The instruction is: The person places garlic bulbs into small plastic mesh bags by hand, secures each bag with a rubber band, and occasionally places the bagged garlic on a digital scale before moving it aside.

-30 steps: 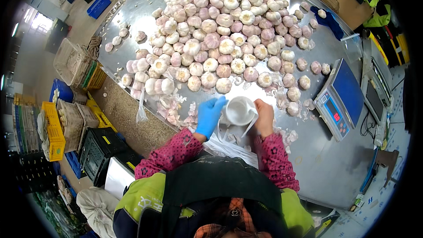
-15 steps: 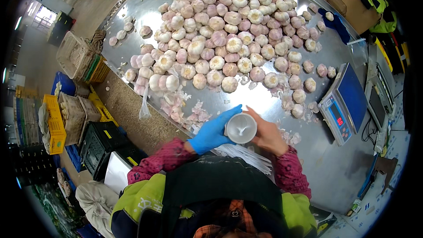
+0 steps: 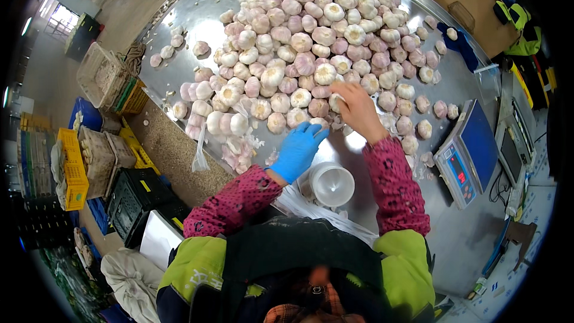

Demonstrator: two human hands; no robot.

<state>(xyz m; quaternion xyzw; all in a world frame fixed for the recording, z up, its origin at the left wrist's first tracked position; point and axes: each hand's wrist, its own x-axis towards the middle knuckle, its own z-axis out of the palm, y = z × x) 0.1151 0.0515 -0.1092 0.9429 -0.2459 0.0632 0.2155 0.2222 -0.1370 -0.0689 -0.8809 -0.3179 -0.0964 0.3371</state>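
Note:
A heap of pinkish-white garlic bulbs (image 3: pixel 299 42) covers the metal table. My left hand (image 3: pixel 298 151), in a blue glove, has its fingertips closed around a garlic bulb (image 3: pixel 319 122) at the heap's near edge. Bare and a little farther off, my right hand (image 3: pixel 360 113) grips another garlic bulb (image 3: pixel 335 103), partly hidden by its fingers. Closer to my body, a whitish translucent plastic cup (image 3: pixel 333 184) rests with its round opening showing, touched by neither hand. White mesh netting (image 3: pixel 293 202) lies beside and under it.
A blue-topped digital scale (image 3: pixel 466 149) stands on the right. Loose garlic skins (image 3: pixel 238 154) and a netted row of bulbs (image 3: pixel 226 123) lie at the table's left edge. Yellow crates (image 3: pixel 73 167) and a black crate (image 3: pixel 143 203) stand left of the table. A cardboard box (image 3: pixel 472 9) is at the far right.
Both hands have let go of the cup, which now rests on the table near me. They have moved forward to the heap and taken hold of garlic bulbs.

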